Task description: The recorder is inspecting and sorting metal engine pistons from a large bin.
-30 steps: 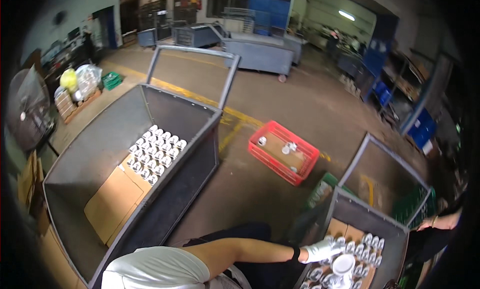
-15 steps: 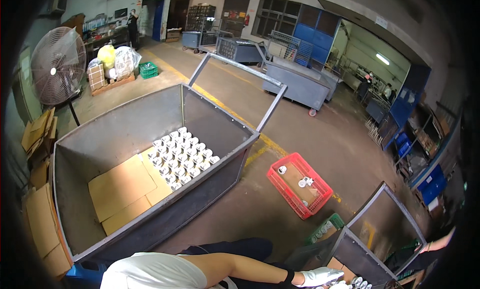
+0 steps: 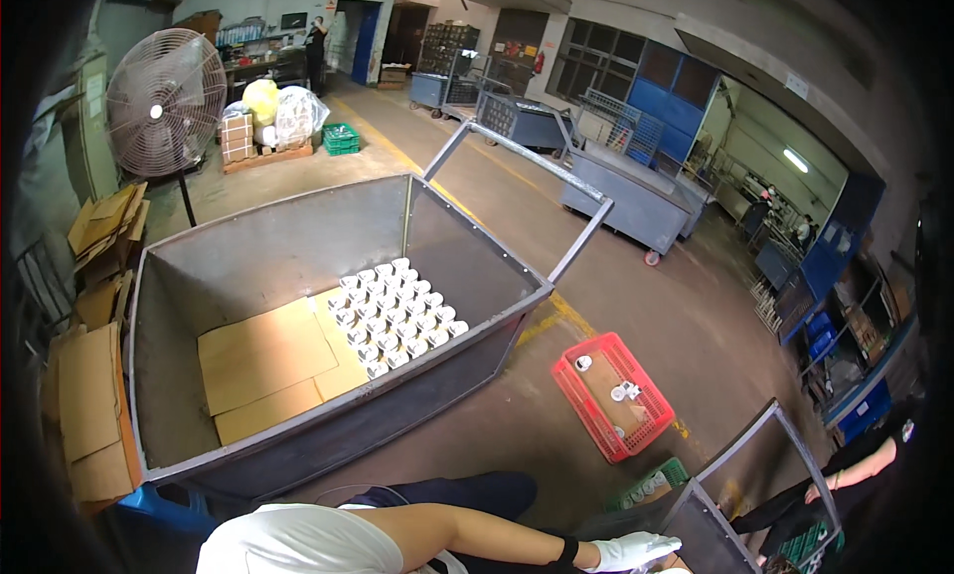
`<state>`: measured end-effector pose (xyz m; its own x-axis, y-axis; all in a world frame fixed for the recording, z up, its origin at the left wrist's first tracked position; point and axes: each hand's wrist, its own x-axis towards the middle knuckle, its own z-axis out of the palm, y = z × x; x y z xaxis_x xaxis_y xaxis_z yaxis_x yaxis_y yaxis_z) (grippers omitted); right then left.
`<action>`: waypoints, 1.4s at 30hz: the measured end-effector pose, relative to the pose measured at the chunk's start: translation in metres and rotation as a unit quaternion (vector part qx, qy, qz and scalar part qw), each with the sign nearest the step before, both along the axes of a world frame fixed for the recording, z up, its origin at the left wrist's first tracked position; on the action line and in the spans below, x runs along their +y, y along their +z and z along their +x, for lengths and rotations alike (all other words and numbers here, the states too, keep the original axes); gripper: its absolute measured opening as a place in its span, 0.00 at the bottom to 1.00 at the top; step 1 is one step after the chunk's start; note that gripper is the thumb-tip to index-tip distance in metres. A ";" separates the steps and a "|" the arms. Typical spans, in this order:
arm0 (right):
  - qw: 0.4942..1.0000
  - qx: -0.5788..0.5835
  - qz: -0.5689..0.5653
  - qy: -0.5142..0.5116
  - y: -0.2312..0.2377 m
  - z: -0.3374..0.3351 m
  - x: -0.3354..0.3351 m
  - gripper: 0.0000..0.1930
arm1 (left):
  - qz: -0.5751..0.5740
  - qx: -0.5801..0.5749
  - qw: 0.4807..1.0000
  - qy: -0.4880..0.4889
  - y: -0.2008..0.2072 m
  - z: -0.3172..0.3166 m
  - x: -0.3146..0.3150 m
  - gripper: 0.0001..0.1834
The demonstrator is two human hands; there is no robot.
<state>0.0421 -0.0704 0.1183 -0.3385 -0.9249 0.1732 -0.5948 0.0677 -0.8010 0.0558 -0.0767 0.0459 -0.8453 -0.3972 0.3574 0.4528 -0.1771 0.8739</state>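
My left hand (image 3: 634, 552), in a white glove, reaches to the right along the bottom edge. Its fingers stretch out together over the near end of a second grey metal cart (image 3: 696, 519), and I see nothing held in them. The lower side of this hand is cut off by the picture edge. My right hand is out of view. To the left stands a large grey metal cart (image 3: 338, 420) lined with cardboard sheets (image 3: 263, 360). Rows of white, round metal-looking parts (image 3: 397, 316) stand at its far right end.
A red plastic crate (image 3: 636, 405) with a few white parts sits on the floor, beside a green crate (image 3: 651, 485). A co-worker (image 3: 865, 465) in dark clothes is at the right. Flattened cardboard (image 3: 94, 415) and a standing fan (image 3: 164, 107) are at the left.
The view has shifted, so the carts and crates appear farther right and lower. More of the co-worker at the right shows. The white parts beside my left hand have dropped out of view.
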 end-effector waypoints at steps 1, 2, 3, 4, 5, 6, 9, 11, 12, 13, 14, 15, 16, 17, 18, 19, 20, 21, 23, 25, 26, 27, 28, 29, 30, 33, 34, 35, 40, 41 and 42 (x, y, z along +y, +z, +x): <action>1.000 0.002 0.000 0.011 0.000 0.004 -0.004 0.18 | -0.023 -0.007 0.999 0.048 0.001 0.001 0.002 0.14; 1.000 0.001 -0.001 0.022 0.000 0.007 -0.006 0.18 | -0.046 -0.015 0.994 0.096 0.003 0.003 0.003 0.13; 0.999 0.000 -0.001 0.033 0.000 0.011 -0.008 0.18 | -0.046 -0.017 0.994 0.101 0.004 0.005 0.004 0.13; 0.999 0.003 -0.005 0.045 0.001 0.016 -0.011 0.18 | -0.031 -0.002 0.993 0.111 0.005 0.008 0.005 0.14; 0.998 0.004 -0.006 0.058 0.002 0.021 -0.015 0.18 | -0.016 0.013 0.993 0.120 0.006 0.011 0.005 0.15; 0.998 0.005 -0.009 0.070 0.002 0.026 -0.019 0.18 | -0.016 0.011 0.992 0.124 0.015 0.020 0.001 0.15; 0.995 0.009 -0.019 0.101 0.005 0.038 -0.029 0.18 | -0.043 -0.062 0.995 0.061 0.041 0.034 0.003 0.35; 0.992 0.015 -0.029 0.124 0.006 0.048 -0.040 0.18 | -0.068 -0.093 0.991 0.070 0.040 0.036 -0.002 0.34; 0.989 0.016 -0.033 0.144 0.006 0.057 -0.047 0.18 | -0.087 -0.127 0.984 0.086 0.036 0.038 -0.005 0.33; 0.987 0.018 -0.036 0.158 0.006 0.064 -0.051 0.18 | -0.113 -0.115 0.983 0.090 0.037 0.046 -0.007 0.28; 0.986 0.016 -0.037 0.164 0.006 0.069 -0.051 0.18 | -0.122 -0.094 0.984 0.086 0.039 0.052 -0.011 0.27; 0.983 0.018 -0.045 0.178 0.007 0.077 -0.067 0.18 | -0.131 -0.088 0.983 0.094 0.040 0.054 -0.013 0.27; 0.984 0.018 -0.044 0.174 0.007 0.077 -0.068 0.18 | -0.140 -0.081 0.981 0.105 0.041 0.055 -0.016 0.27; 0.986 0.018 -0.037 0.162 0.005 0.073 -0.063 0.18 | -0.143 -0.081 0.980 0.112 0.044 0.051 -0.009 0.28; 0.986 0.017 -0.035 0.159 0.003 0.075 -0.067 0.18 | -0.147 -0.083 0.977 0.128 0.041 0.048 -0.008 0.29; 0.987 0.016 -0.029 0.155 0.003 0.076 -0.065 0.18 | -0.113 -0.067 0.987 0.094 0.035 0.041 -0.011 0.31; 0.988 0.015 -0.025 0.155 0.003 0.081 -0.068 0.18 | -0.096 -0.130 0.984 0.080 0.027 0.036 -0.017 0.32; 0.987 0.016 -0.019 0.156 0.003 0.088 -0.070 0.18 | -0.156 -0.071 0.968 0.182 0.004 0.022 -0.021 0.32; 0.987 0.020 -0.013 0.157 0.003 0.093 -0.072 0.18 | -0.135 -0.021 0.977 0.165 -0.007 0.018 -0.019 0.32; 0.990 0.021 -0.005 0.140 0.002 0.087 -0.068 0.18 | -0.102 -0.043 0.987 0.120 0.006 0.032 -0.021 0.30; 0.990 0.022 -0.004 0.138 0.002 0.089 -0.070 0.18 | -0.098 -0.039 0.987 0.121 0.006 0.035 -0.022 0.30; 0.991 0.021 -0.002 0.130 0.003 0.085 -0.069 0.18 | -0.071 -0.085 0.992 0.066 0.023 0.051 -0.023 0.30; 0.991 0.024 -0.001 0.130 0.003 0.087 -0.069 0.18 | -0.042 -0.129 0.991 0.017 0.033 0.064 -0.024 0.29; 0.991 0.024 0.002 0.129 0.004 0.088 -0.068 0.18 | -0.040 -0.127 0.991 0.019 0.024 0.057 -0.023 0.29; 0.991 0.025 0.003 0.135 0.004 0.094 -0.067 0.18 | -0.030 -0.072 0.995 0.066 0.009 0.048 -0.019 0.29; 0.991 0.026 0.003 0.129 0.004 0.092 -0.064 0.18 | 0.022 -0.036 0.997 0.063 0.007 0.046 -0.015 0.29; 0.991 0.025 0.000 0.129 0.005 0.091 -0.064 0.18 | 0.067 -0.057 0.996 0.019 0.010 0.049 -0.013 0.29; 0.992 0.024 -0.001 0.127 0.005 0.089 -0.064 0.18 | 0.064 -0.059 0.996 0.016 0.009 0.046 -0.013 0.29; 0.992 0.016 -0.004 0.129 0.007 0.087 -0.056 0.18 | -0.021 -0.124 0.992 0.013 -0.003 0.026 -0.011 0.26; 0.992 0.013 -0.002 0.128 0.007 0.086 -0.056 0.18 | -0.007 -0.106 0.994 0.017 -0.006 0.026 -0.012 0.25; 0.992 0.013 -0.003 0.126 0.007 0.085 -0.055 0.18 | -0.011 -0.108 0.994 0.016 -0.011 0.025 -0.012 0.25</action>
